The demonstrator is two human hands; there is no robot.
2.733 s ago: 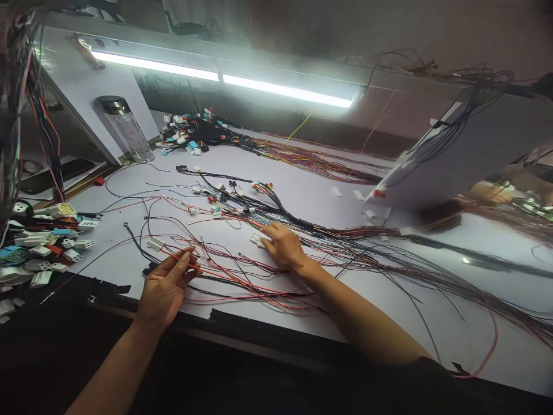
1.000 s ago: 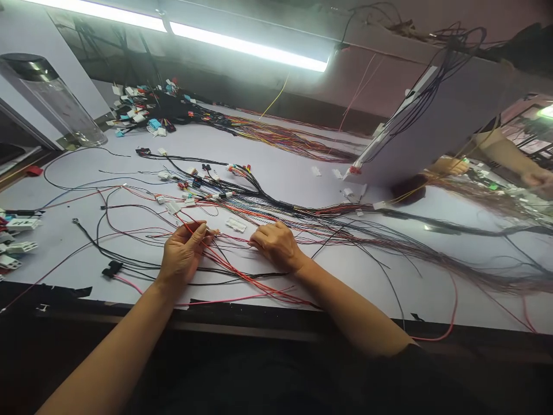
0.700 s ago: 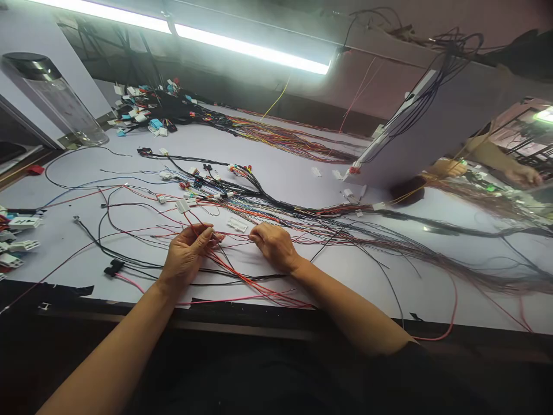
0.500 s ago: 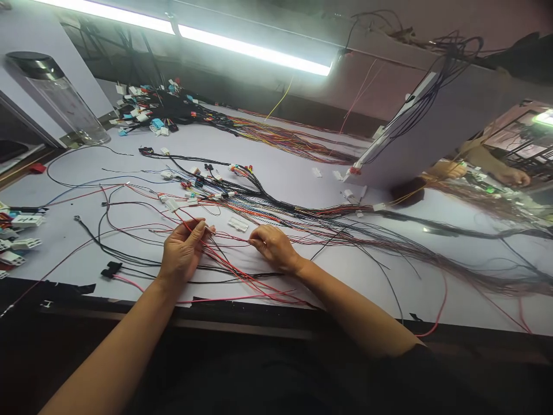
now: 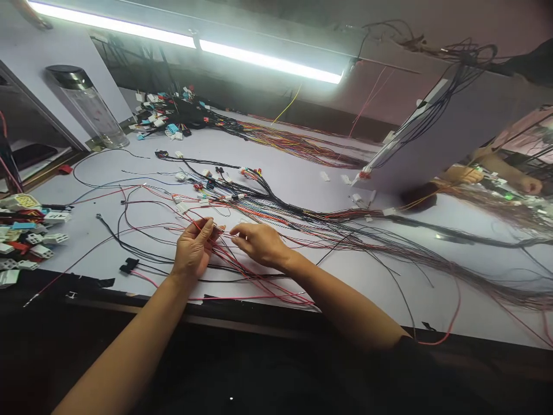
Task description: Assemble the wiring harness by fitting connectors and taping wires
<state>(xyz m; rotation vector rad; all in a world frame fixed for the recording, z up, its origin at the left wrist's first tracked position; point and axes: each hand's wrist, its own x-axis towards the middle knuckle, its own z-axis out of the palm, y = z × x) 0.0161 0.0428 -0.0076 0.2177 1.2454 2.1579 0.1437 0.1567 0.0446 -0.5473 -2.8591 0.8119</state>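
Note:
My left hand [image 5: 193, 249] is closed, its thumb and fingers pinching thin red wires whose bright metal ends stick out on the right. Close beside it, my right hand [image 5: 261, 245] has its thumb and index finger curled together at a red wire in front of those ends. Its other fingers are bent, and the exact grip is small and hard to see. More red wires [image 5: 244, 266] run below both hands across the table. A white connector [image 5: 180, 205] lies just behind my left hand. A black connector [image 5: 129, 265] on a pink wire lies to its left.
A wire harness [image 5: 280, 202] with small connectors stretches across the table. Connectors are piled at the left [image 5: 32, 236] and beside a clear bottle [image 5: 97, 112] at the back. A panel [image 5: 449, 127] stands on the right; another person's hands [image 5: 464, 174] are beyond it.
My right hand has moved left along the red wire, closer to my left hand. My left hand keeps its pinch. The whole view has shifted, so things appear farther right.

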